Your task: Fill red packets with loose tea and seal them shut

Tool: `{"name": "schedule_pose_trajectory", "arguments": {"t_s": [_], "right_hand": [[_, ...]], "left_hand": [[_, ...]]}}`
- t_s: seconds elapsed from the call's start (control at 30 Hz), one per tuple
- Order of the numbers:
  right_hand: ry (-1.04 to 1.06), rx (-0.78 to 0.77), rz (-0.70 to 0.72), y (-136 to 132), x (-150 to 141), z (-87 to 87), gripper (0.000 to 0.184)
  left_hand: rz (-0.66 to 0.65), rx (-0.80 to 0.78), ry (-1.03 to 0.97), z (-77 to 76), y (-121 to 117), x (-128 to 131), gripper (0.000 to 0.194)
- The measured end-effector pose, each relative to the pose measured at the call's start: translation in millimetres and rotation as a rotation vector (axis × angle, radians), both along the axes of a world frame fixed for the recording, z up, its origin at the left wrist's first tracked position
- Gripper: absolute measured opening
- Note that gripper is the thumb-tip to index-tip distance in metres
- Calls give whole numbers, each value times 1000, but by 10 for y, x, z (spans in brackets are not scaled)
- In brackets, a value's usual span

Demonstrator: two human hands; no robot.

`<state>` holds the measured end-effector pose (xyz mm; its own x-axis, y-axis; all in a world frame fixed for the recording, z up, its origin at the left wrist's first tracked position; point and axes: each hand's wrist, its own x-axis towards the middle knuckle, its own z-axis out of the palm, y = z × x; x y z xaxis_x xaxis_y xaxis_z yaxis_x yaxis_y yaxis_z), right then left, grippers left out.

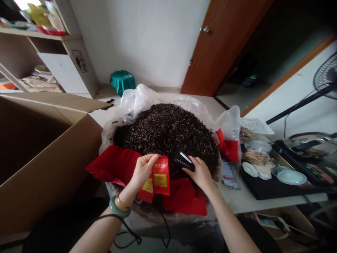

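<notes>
My left hand [143, 170] pinches the top of a red packet [163, 168] with gold print and a yellow label. Partly behind it hangs a second red packet [147, 189], also yellow-labelled; whether the same fingers hold it I cannot tell. My right hand [201, 172] is closed around a small black hand tool [185, 161] with a pale strip, just right of the packet and apart from it. Beyond both hands rises a heap of dark, twisted tea leaves [168, 126]. A tight row of red packets [113, 165] stands left of my left hand, and more flat red packets [181, 198] lie below.
Clear plastic sheeting [142, 96] surrounds the heap. A large open cardboard box [52, 154] stands at left. To the right are a black tray [265, 188] with white dishes [291, 177] and a fan [326, 75]. A black cord [165, 225] dangles below the packets.
</notes>
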<state>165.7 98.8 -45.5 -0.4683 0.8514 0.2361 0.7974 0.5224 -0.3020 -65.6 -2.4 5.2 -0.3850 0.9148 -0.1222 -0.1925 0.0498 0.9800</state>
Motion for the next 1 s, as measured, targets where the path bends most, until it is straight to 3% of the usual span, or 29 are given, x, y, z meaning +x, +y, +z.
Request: {"name": "schedule_pose_trajectory", "arguments": {"t_s": [0.07,0.17,0.23,0.3,0.43,0.53,0.63,0.7,0.77,0.83,1.0], "right_hand": [[13,16,-29,-23,-41,43,48],[284,-26,5,-146,-207,270,48],[539,-188,123,-278,-396,468,40],[640,-313,178,-396,-613,640,32],[737,-419,120,-453,-902,809,18],[751,-471,85,-366,-891,806,19],[782,-519,16,-279,-781,737,23],[816,-601,-24,-250,-725,660,28],[851,-713,-25,-246,-711,570,29],[894,-816,-8,-258,-735,482,29],[940,-941,-14,-301,-831,360,37]], "left_hand": [[-52,-13,-5,28,-25,-11,49],[-131,-16,5,75,-56,-18,51],[-161,-5,49,101,-73,-3,51],[-171,13,113,118,-85,20,49],[-193,22,156,148,-70,-4,52],[-212,18,257,191,-4,-147,52],[-230,-31,581,205,48,-333,40],[-260,-168,845,168,48,-408,32],[-308,-323,1035,97,33,-415,38],[-364,-386,1109,19,29,-375,49],[-404,-329,1050,-59,91,-315,56]]}}
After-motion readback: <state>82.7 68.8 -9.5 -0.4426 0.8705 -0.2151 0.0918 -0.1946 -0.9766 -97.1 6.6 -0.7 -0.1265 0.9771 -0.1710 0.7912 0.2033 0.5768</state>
